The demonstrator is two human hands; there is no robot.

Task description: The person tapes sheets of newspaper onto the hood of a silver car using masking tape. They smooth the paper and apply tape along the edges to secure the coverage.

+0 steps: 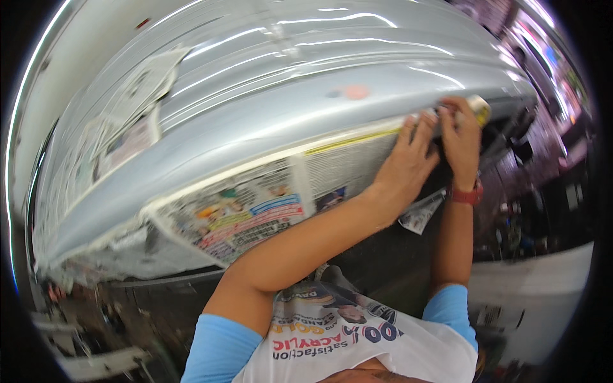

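A glossy silver vehicle body panel [255,118] curves across the upper view. Along its lower edge runs a pale strip of masking tape [223,173], from which newspaper sheets [246,203] hang. My left hand [403,163] reaches up to the far right part of this edge, fingers stretched out and fingertips on the taped border. Close beside it, my right hand [462,137] is bent around a roll of masking tape [480,110], whose end shows past the fingers. The fingertips of both hands nearly meet, and the piece between them is partly hidden.
More newspaper [131,105] lies on the panel at the left. A loose paper scrap [421,214] hangs below my hands. A reddish blotch [355,92] shows on the silver surface. The dark floor at the right holds several blurred items, with a white panel [543,287] lower down.
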